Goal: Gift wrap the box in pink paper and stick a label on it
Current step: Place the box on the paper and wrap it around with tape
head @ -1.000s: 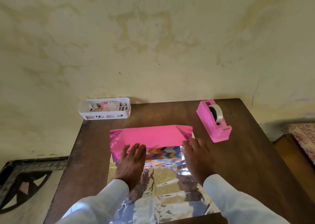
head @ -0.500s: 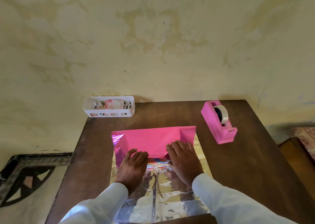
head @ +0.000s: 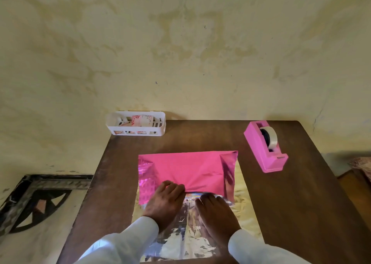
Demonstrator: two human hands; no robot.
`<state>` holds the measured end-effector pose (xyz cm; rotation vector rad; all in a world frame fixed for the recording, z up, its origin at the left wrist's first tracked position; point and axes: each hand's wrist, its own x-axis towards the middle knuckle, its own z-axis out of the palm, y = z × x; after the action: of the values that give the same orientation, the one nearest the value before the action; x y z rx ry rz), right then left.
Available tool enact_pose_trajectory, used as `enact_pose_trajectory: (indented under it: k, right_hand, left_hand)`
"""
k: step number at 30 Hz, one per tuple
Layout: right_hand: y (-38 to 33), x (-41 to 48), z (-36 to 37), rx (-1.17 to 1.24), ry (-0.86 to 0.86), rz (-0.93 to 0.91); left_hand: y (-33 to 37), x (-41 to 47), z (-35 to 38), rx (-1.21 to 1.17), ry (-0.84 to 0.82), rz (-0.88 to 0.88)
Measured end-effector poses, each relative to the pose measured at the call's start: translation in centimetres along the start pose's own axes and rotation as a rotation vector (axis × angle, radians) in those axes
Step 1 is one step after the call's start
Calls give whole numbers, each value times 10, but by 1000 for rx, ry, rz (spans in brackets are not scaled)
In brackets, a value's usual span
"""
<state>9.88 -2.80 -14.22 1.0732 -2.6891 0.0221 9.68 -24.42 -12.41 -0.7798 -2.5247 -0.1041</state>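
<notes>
The pink paper now covers more of the box, left hand pinching its edge, right hand flat.

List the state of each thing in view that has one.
pink paper, far flap folded over the box, silver underside spread out.
box, nearly covered; patterned sliver shows.
left hand, pinches the flap's edge.
right hand, flat on the silver underside.
tape dispenser, upright, roll loaded.
white basket, holds cards.

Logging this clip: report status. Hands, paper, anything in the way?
Left hand grips paper flap's edge, flap over box. Right hand rests on paper's silver side. Dispenser and basket stand apart; nothing in the way.
</notes>
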Motion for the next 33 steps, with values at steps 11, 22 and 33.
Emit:
enact_pose_trajectory:
  k: [11,22,33]
  right_hand:
    - [18,14,-17,11,122,186]
    - [31,21,-19,-18,113,204]
    - [37,8,-8,23,61,139]
  left_hand:
    - [-11,-16,-10,-22,-144,-35]
    - [-19,-24,-23,-87,-248,-124]
    - [-23,-28,-17,-13,-215,-88]
